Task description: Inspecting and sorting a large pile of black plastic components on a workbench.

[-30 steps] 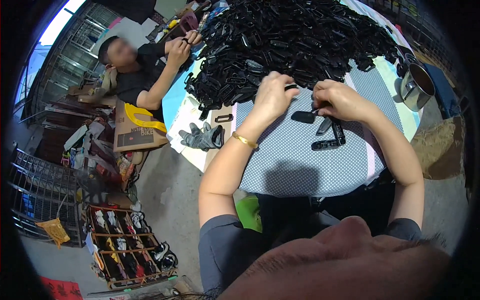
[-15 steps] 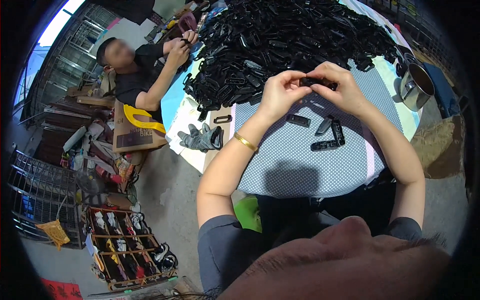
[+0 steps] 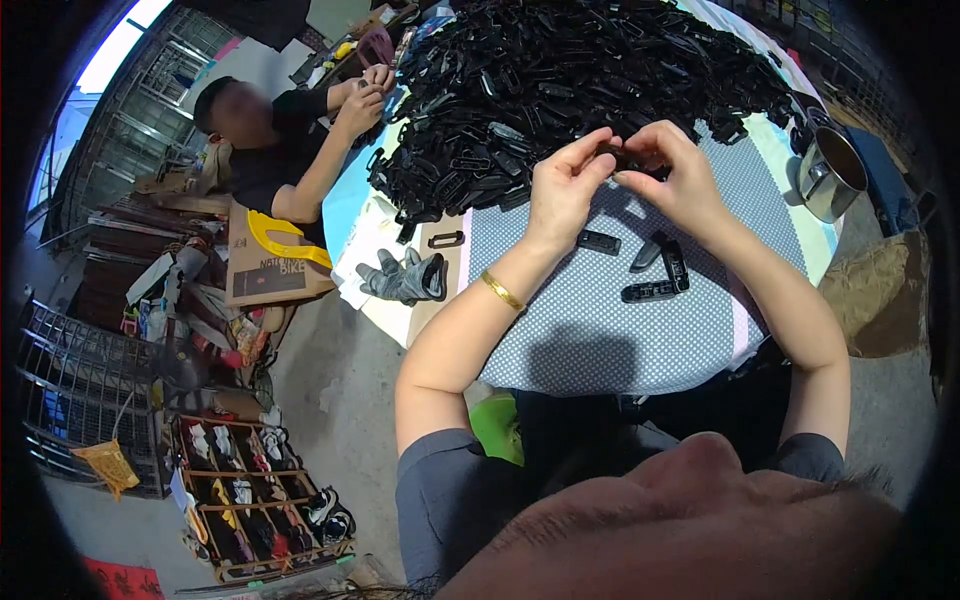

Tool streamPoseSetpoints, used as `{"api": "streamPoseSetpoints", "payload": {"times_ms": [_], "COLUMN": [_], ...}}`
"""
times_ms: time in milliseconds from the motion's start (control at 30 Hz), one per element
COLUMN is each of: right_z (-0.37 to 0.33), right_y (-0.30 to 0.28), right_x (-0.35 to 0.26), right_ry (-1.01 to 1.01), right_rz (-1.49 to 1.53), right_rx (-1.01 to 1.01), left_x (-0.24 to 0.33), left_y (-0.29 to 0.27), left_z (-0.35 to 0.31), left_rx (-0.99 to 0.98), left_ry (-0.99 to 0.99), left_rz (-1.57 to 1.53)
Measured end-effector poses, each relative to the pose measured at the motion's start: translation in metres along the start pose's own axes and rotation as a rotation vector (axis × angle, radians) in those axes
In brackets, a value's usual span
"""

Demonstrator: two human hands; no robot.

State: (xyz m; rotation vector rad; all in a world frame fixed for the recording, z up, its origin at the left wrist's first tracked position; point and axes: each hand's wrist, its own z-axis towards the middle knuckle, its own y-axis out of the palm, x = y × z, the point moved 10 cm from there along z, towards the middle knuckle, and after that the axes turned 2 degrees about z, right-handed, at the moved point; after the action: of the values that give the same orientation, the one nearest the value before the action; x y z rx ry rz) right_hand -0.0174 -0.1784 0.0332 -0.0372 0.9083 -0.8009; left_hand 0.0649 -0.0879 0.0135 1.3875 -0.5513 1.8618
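Both my hands meet over the table, just in front of a big heap of black plastic parts. A small dark plastic part is pinched between them, largely hidden by the fingers. My left hand closes thumb and fingertips on its left end. On its right end, the thumb and fingers of my right hand are curled. Below the hands, on the dotted cloth, lie a black oblong part, a smooth dark piece and two black parts touching at a corner.
Left of my forearm lie a grey glove and a black oblong frame. A metal pot stands at the table's right edge. Across to the left, a co-worker handles something small beside a cardboard box with a yellow object.
My left hand has shifted slightly right, and its fingers have moved along the part. My right hand's fingers have lifted and curled more. The loose parts lie unchanged.
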Motion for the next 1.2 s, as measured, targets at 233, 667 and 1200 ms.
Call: {"api": "streamPoseSetpoints", "payload": {"times_ms": [233, 667, 1200], "right_z": [-0.008, 0.003, 0.003], "right_y": [0.026, 0.020, 0.001], "right_x": [0.022, 0.001, 0.036], "right_ry": [0.310, 0.011, 0.040], "right_rz": [0.167, -0.187, -0.673], "right_rx": [-0.288, -0.445, -0.307], "left_x": [-0.011, -0.010, -0.008], "left_y": [0.006, 0.007, 0.049], "left_z": [0.000, 0.008, -0.001], "left_rx": [-0.111, -0.162, -0.243], "left_ry": [-0.129, -0.141, 0.450], "left_rz": [-0.192, -0.041, 1.151]}}
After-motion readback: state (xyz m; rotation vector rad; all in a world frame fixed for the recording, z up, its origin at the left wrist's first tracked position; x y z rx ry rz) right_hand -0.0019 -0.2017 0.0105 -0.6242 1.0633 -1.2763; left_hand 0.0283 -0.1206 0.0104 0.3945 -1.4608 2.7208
